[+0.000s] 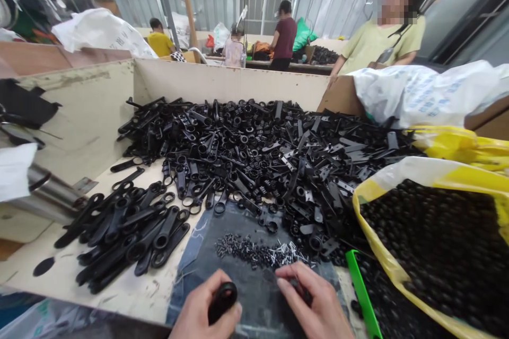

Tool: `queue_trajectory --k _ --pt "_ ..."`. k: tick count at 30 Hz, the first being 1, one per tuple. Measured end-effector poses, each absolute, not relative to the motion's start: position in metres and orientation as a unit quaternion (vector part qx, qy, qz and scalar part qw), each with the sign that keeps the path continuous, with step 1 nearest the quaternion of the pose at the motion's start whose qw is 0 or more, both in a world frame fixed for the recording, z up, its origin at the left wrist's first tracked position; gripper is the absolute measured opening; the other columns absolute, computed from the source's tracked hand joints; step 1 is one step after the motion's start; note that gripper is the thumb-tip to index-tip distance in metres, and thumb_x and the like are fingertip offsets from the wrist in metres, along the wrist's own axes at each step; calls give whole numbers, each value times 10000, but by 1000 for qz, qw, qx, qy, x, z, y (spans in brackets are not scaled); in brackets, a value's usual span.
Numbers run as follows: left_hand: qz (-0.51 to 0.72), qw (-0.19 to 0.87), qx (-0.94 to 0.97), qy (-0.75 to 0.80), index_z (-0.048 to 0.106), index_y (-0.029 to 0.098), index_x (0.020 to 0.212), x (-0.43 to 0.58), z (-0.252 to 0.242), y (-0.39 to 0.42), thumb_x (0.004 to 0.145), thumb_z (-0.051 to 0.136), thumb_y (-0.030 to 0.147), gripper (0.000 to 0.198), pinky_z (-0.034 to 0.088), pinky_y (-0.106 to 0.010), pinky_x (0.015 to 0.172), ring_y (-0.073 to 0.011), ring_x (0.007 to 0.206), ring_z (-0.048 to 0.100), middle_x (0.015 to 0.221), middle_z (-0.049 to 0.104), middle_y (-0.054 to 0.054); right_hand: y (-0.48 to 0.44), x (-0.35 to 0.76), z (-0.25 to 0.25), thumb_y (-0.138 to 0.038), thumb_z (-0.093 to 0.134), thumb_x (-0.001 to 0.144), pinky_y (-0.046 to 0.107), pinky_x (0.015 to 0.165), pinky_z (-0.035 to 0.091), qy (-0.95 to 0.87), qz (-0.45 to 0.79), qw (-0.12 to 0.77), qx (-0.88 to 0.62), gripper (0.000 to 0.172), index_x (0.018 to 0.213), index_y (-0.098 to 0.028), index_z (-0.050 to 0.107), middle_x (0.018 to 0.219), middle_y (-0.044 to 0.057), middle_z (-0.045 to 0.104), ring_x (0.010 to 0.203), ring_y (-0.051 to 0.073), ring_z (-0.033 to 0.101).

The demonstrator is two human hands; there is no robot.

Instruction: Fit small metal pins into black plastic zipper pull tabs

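A busy workshop with corrugated metal walls and strip lights overhead; several people stand at far benches across the top of the frame, and one in a pale green shirt [382,42] leans in at the upper right. In front is a bench [71,270] boxed in by low board walls [222,82], which keep a great heap of black plastic parts [262,153] from sliding off the back and sides.

At the bottom centre, the left hand [204,310] has its grip clamped round a black ring-ended part [222,299], ring end upward and turned toward the other hand, seemingly so the hole is easy to get at. The right hand [314,304] pinches something small and dark at its fingertips, just beside the left; what it is I cannot tell. Both hands hover over a dark mat [246,275], and just above them on it lies a little scatter of small pins or screws [258,251], within easy reach.

To the lower left, a separate pile of long black handle pieces [127,233] lies roughly side by side, apart from the loose heap, as if sorted. At the right, a yellow bag [397,180] gapes open full of small black round pieces [437,243], its mouth turned toward the hands. A green strip [361,291] lies by it at the lower right. A white sack [417,92] rests on the wall at the upper right.
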State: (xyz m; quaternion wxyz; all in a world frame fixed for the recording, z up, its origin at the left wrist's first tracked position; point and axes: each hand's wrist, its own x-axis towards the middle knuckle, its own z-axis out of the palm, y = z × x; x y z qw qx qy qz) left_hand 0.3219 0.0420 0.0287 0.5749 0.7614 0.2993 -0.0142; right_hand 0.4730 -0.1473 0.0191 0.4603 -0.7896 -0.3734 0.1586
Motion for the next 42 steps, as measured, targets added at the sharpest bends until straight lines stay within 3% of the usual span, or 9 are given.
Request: queue_trajectory --k 2,6,9,13,19,28,34,38,42 --pt "12 506 804 312 630 255 867 334 33 42 866 578 363 120 436 -260 706 -183 733 613 730 652 40 -137 474 21 -280 519 1046 242 688 518 -392 138 443 -795 185 968 -260 686 884 -5 707 790 172 698" --pt "59 418 852 310 683 298 939 348 25 35 932 457 300 226 416 -265 681 -186 709 682 763 733 40 -113 468 7 -260 390 1096 275 658 501 -452 55 358 -815 301 921 -244 634 891 17 678 757 192 703" --pt "76 399 862 304 688 287 890 345 15 34 959 456 321 245 410 -268 645 -197 674 687 721 731 22 -101 465 -3 -242 357 1112 279 615 477 -477 5 290 -830 331 900 -241 611 864 22 665 700 196 706" --pt "80 405 858 305 687 276 831 340 14 37 985 482 359 269 429 -266 657 -200 678 696 719 743 13 -96 464 -1 -179 433 1080 275 597 454 -496 10 253 -831 247 911 -234 605 879 27 663 688 197 700" --pt "94 484 840 227 745 291 949 341 24 46 965 594 288 152 495 -230 802 -193 896 735 965 791 1 -99 464 11 -218 487 1066 244 679 481 -485 123 397 -770 179 952 -242 622 892 5 651 771 167 678" --pt "99 543 792 260 688 223 771 342 25 47 957 608 370 250 424 -240 661 -167 684 625 716 697 12 -94 458 9 -255 548 1041 225 666 467 -429 152 491 -743 172 942 -237 687 844 -4 639 741 155 627" --pt "138 566 760 289 698 220 762 336 23 43 952 610 492 344 425 -250 644 -175 647 596 671 671 5 -88 453 8 -356 615 1015 229 578 437 -378 187 512 -749 266 805 -223 709 736 -12 615 635 150 588" --pt "124 561 751 325 618 203 645 333 13 45 962 565 560 480 388 -254 589 -166 598 552 605 606 3 -85 451 7 -388 574 1045 228 550 438 -436 121 498 -740 298 833 -225 705 714 -9 611 604 147 592" --pt "119 569 737 345 633 197 634 334 10 49 939 593 574 486 340 -253 535 -142 539 469 577 567 18 -85 452 1 -417 448 1116 232 593 478 -483 71 453 -746 375 901 -226 689 789 17 660 668 158 656"
